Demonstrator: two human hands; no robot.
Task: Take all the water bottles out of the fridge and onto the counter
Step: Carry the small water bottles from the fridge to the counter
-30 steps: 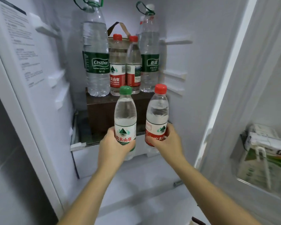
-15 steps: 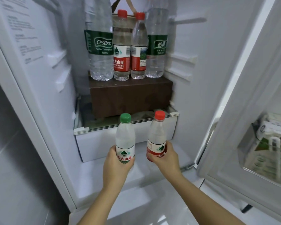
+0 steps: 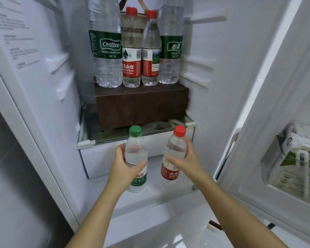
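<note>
The step in hand is carrying a pair of small bottles out of the open fridge. The left hand (image 3: pixel 123 167) has its fingers curled round the middle of a green-capped bottle (image 3: pixel 136 153), thumb across the front. The right hand (image 3: pixel 186 161) wraps a red-capped bottle (image 3: pixel 174 149) the same way. Both bottles are upright, in the air in front of the white drawer (image 3: pixel 100 158), near the fridge's front edge.

The counter is out of view, so the next move, as I judge it, is to turn away, find it and set both down upright. Then comes a return trip, as four bottles stand in a row on top of the brown box (image 3: pixel 141 106) deeper inside.

The sticker (image 3: pixel 13 38) on the fridge's left wall is too blurred to read. At the box's left edge, the large bottle (image 3: pixel 106 56) reads "Cestbon", "Purified Drinking Water". Beside it, the Nongfu Spring bottle (image 3: pixel 131 56) shows "夫山泉", "SPRING" and "550ml". The next red-capped bottle (image 3: pixel 150 56) shows only small print. At the right edge, the second large bottle (image 3: pixel 170 56) reads "怡寶". Of the held pair, the green label shows "山泉" and "纯净水", and the red one shows "农夫".
</note>
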